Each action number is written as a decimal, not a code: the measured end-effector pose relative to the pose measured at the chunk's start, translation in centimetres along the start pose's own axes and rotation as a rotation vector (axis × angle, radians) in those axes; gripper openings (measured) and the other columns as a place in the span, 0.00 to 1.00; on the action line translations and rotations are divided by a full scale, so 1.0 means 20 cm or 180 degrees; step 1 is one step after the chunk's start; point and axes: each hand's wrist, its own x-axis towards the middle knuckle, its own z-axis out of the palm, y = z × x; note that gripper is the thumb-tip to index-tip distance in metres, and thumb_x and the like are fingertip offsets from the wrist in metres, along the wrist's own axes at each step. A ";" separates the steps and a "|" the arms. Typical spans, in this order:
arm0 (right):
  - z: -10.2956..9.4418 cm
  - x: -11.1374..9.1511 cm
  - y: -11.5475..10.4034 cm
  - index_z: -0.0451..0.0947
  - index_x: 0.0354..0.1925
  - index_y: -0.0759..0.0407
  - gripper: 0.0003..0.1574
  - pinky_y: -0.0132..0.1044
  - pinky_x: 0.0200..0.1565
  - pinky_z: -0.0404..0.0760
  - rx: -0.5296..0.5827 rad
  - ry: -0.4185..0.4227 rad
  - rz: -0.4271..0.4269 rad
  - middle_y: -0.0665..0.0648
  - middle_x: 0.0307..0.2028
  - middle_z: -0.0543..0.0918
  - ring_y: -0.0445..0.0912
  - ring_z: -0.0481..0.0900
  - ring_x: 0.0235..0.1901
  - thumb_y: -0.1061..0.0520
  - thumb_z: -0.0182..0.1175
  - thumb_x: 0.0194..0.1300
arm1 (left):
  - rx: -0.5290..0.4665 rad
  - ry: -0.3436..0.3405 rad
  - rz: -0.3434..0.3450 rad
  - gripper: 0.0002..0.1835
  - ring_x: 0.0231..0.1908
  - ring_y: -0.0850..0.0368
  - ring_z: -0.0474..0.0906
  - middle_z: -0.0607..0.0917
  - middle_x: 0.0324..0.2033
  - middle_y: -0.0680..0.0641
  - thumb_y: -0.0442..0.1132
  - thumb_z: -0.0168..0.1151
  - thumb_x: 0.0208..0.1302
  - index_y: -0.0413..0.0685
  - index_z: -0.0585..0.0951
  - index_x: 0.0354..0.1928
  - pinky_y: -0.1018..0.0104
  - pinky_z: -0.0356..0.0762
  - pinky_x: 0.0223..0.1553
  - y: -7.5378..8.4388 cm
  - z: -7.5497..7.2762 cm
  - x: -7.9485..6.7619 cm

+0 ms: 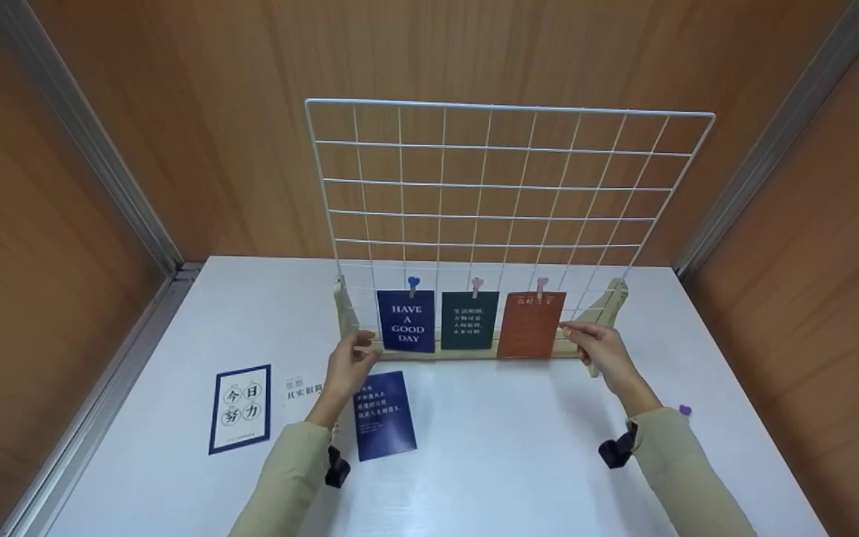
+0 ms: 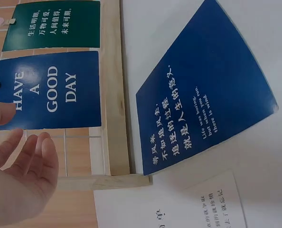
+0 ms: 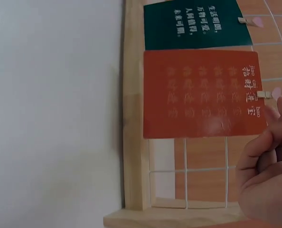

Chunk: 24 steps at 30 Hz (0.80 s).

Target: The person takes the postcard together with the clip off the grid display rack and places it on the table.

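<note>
A white wire grid (image 1: 511,186) stands on a wooden base (image 1: 467,354). A blue "HAVE A GOOD DAY" card (image 1: 408,322), a green card (image 1: 470,321) and an orange card (image 1: 532,325) hang from it on small heart pegs. My left hand (image 1: 351,364) is beside the blue card, thumb over its edge in the left wrist view and a gap between thumb and fingers. At the orange card's right edge is my right hand (image 1: 602,353), its fingers loosely curled and the fingertips close to the pink peg (image 3: 276,93) in the right wrist view.
On the white table lie a blue card with white writing (image 1: 385,418), a white card partly behind the left hand (image 1: 303,391) and a blue-bordered card (image 1: 240,410). A purple heart peg (image 1: 685,410) lies near the right sleeve. Wooden panels enclose the table.
</note>
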 end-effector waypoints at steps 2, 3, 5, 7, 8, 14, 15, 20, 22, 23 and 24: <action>0.04 0.02 -0.01 0.70 0.51 0.70 0.26 0.27 0.20 0.66 0.0047 -0.0030 -0.0039 0.50 0.26 0.73 0.38 0.64 0.18 0.53 0.57 0.60 | 0.0006 -0.0014 0.0028 0.17 0.38 0.46 0.74 0.74 0.42 0.35 0.30 0.57 0.56 0.34 0.71 0.48 0.57 0.72 0.41 0.00 0.01 0.01; 0.06 0.02 -0.02 0.71 0.51 0.70 0.26 0.27 0.20 0.66 0.0057 -0.0046 -0.0053 0.50 0.26 0.74 0.37 0.65 0.17 0.53 0.57 0.59 | 0.0012 -0.0021 0.0045 0.18 0.38 0.46 0.74 0.73 0.43 0.35 0.30 0.57 0.56 0.35 0.70 0.49 0.57 0.72 0.41 -0.01 0.02 0.02; 0.10 0.03 -0.03 0.71 0.51 0.69 0.27 0.27 0.20 0.67 0.0044 -0.0081 -0.0071 0.51 0.26 0.75 0.37 0.65 0.17 0.52 0.58 0.59 | 0.0044 -0.0031 0.0043 0.19 0.38 0.46 0.74 0.72 0.43 0.35 0.30 0.57 0.56 0.36 0.69 0.50 0.57 0.72 0.39 -0.01 0.03 0.03; 0.14 0.04 -0.04 0.72 0.50 0.67 0.26 0.28 0.21 0.68 0.0030 -0.0091 -0.0052 0.53 0.28 0.75 0.38 0.66 0.17 0.52 0.58 0.58 | 0.0058 -0.0019 0.0010 0.20 0.38 0.47 0.74 0.72 0.44 0.36 0.30 0.57 0.55 0.37 0.69 0.51 0.57 0.73 0.39 -0.01 0.04 0.04; 0.16 0.05 -0.04 0.73 0.49 0.67 0.26 0.28 0.21 0.68 0.0022 -0.0097 -0.0043 0.55 0.30 0.76 0.38 0.67 0.17 0.51 0.59 0.58 | 0.0073 -0.0018 -0.0009 0.21 0.38 0.47 0.74 0.72 0.44 0.37 0.30 0.57 0.55 0.37 0.68 0.52 0.57 0.73 0.38 -0.01 0.04 0.05; 0.30 0.09 -0.08 0.76 0.47 0.63 0.22 0.28 0.19 0.67 0.0112 -0.0138 0.0036 0.63 0.31 0.75 0.38 0.67 0.17 0.51 0.60 0.56 | 0.0127 -0.0018 -0.0030 0.24 0.39 0.47 0.73 0.71 0.46 0.35 0.32 0.57 0.56 0.37 0.65 0.55 0.57 0.72 0.39 0.00 0.06 0.08; 0.32 0.09 -0.08 0.76 0.47 0.62 0.22 0.28 0.19 0.67 0.0143 -0.0157 0.0045 0.62 0.30 0.75 0.39 0.67 0.16 0.52 0.60 0.56 | 0.0129 -0.0010 -0.0039 0.24 0.39 0.47 0.73 0.70 0.46 0.35 0.32 0.57 0.56 0.37 0.65 0.56 0.57 0.72 0.39 0.01 0.07 0.09; 0.43 0.12 -0.11 0.77 0.46 0.61 0.20 0.28 0.18 0.67 0.0277 -0.0252 0.0035 0.57 0.28 0.75 0.40 0.66 0.17 0.52 0.60 0.56 | 0.0158 0.0069 -0.0048 0.25 0.39 0.48 0.73 0.71 0.46 0.37 0.32 0.57 0.56 0.38 0.65 0.56 0.57 0.73 0.38 0.01 0.08 0.11; 0.48 0.12 -0.12 0.77 0.46 0.62 0.20 0.27 0.18 0.66 0.0319 -0.0300 -0.0009 0.57 0.28 0.76 0.41 0.67 0.18 0.52 0.60 0.57 | 0.0165 0.0096 -0.0034 0.25 0.38 0.48 0.73 0.71 0.45 0.37 0.32 0.57 0.56 0.38 0.64 0.56 0.57 0.73 0.37 0.00 0.09 0.12; 0.50 0.12 -0.13 0.77 0.46 0.62 0.20 0.27 0.18 0.66 0.0352 -0.0316 -0.0024 0.57 0.28 0.76 0.41 0.67 0.17 0.53 0.60 0.57 | 0.0173 0.0109 -0.0048 0.25 0.38 0.48 0.73 0.71 0.45 0.38 0.32 0.57 0.56 0.39 0.64 0.56 0.57 0.73 0.37 0.00 0.09 0.13; 0.53 0.12 -0.13 0.76 0.46 0.63 0.20 0.26 0.17 0.67 0.0379 -0.0346 -0.0044 0.57 0.28 0.76 0.41 0.67 0.18 0.53 0.59 0.57 | 0.0170 0.0116 -0.0044 0.25 0.38 0.48 0.73 0.71 0.45 0.38 0.32 0.57 0.56 0.39 0.64 0.56 0.58 0.73 0.37 0.00 0.09 0.13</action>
